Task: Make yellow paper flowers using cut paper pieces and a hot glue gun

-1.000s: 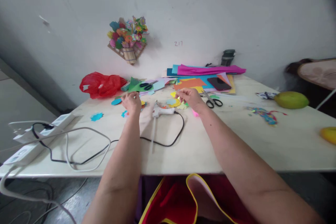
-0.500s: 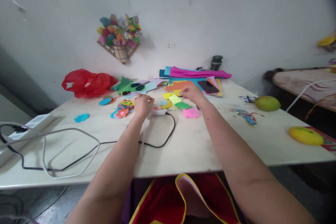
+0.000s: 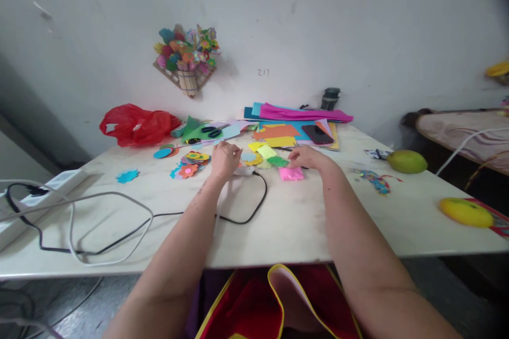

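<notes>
Handling the green packet (image 3: 278, 161) seems the step, needing a pinch; right hand (image 3: 305, 158) half-curled, left hand (image 3: 226, 160) curled, grips unclear.

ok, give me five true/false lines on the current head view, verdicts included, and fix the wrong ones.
1. The right hand is nearer the pink piece than the left hand is. True.
2. The flower arrangement stands on the desk. False: the flower arrangement hangs on the wall.
3. The phone lies on coloured sheets. True.
4. The red bag is at the picture's right. False: the red bag is at the left.
5. The left hand and forearm hide part of the white glue gun. True.
</notes>
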`<action>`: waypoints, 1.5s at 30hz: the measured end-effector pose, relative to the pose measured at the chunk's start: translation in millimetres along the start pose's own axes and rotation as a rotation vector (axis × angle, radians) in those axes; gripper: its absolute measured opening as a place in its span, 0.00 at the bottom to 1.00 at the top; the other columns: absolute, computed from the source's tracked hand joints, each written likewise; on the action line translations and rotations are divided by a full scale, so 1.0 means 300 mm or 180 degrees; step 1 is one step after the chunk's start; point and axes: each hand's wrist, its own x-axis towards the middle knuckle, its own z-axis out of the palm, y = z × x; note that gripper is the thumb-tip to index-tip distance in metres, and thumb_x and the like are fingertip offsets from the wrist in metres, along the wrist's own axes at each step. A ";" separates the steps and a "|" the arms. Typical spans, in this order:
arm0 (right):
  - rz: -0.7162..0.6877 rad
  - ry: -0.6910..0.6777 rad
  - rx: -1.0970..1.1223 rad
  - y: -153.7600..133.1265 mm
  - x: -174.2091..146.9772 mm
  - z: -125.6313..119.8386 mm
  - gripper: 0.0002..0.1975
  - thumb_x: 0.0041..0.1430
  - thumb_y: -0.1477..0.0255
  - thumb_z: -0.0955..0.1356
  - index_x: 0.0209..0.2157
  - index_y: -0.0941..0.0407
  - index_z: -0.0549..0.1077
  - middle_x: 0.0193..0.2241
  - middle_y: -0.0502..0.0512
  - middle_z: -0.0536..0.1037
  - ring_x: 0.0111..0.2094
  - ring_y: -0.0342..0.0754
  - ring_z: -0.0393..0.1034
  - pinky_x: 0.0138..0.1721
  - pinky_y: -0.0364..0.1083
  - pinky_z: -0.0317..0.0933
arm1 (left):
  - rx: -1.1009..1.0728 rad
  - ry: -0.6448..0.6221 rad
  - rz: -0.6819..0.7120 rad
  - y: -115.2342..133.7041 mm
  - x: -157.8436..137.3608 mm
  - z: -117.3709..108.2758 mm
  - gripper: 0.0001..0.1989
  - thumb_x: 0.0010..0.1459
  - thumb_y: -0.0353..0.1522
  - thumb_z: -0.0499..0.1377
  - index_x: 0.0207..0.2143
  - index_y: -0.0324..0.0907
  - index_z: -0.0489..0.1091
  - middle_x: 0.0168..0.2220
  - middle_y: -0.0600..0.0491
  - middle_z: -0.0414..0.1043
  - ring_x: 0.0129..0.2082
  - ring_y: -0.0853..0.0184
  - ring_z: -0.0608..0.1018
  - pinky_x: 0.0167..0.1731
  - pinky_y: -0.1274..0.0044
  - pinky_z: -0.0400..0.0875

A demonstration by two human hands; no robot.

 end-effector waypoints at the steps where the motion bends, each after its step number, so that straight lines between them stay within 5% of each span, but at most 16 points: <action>1: -0.0032 -0.0039 0.0019 -0.004 -0.003 0.000 0.16 0.34 0.69 0.73 0.31 0.58 0.76 0.30 0.53 0.76 0.31 0.45 0.68 0.29 0.40 0.58 | 0.0009 0.0057 -0.0077 -0.007 0.001 -0.002 0.11 0.54 0.34 0.52 0.28 0.41 0.74 0.31 0.48 0.73 0.39 0.61 0.70 0.42 0.71 0.61; 19: -0.0009 0.0472 -0.0286 -0.002 0.015 0.033 0.05 0.45 0.70 0.68 0.25 0.57 0.75 0.23 0.51 0.76 0.26 0.42 0.67 0.24 0.39 0.54 | -0.0020 -0.0206 -0.0020 -0.001 -0.006 0.010 0.12 0.53 0.36 0.53 0.28 0.41 0.74 0.28 0.48 0.73 0.37 0.62 0.72 0.40 0.73 0.63; 29: -0.0005 0.0730 0.0928 0.027 0.056 0.056 0.06 0.44 0.80 0.67 0.28 0.60 0.74 0.22 0.53 0.75 0.21 0.40 0.67 0.25 0.38 0.59 | -0.0067 -0.0274 -0.0029 0.018 -0.008 0.000 0.12 0.53 0.36 0.53 0.28 0.41 0.74 0.30 0.47 0.72 0.37 0.62 0.72 0.40 0.73 0.64; 35: 0.0148 0.0634 0.0621 0.043 0.052 0.045 0.09 0.46 0.69 0.68 0.20 0.61 0.73 0.16 0.52 0.72 0.15 0.38 0.59 0.18 0.39 0.53 | -0.0105 -0.0316 -0.0021 0.023 -0.009 0.005 0.12 0.53 0.35 0.53 0.29 0.40 0.75 0.30 0.46 0.72 0.36 0.62 0.72 0.40 0.73 0.64; 45: 0.0359 0.0436 0.0079 0.021 0.033 0.039 0.05 0.41 0.72 0.70 0.19 0.60 0.74 0.16 0.52 0.72 0.17 0.39 0.62 0.19 0.39 0.53 | -0.0380 -0.0529 0.0782 0.125 -0.005 0.050 0.10 0.52 0.36 0.55 0.32 0.44 0.75 0.33 0.50 0.74 0.42 0.62 0.70 0.43 0.71 0.61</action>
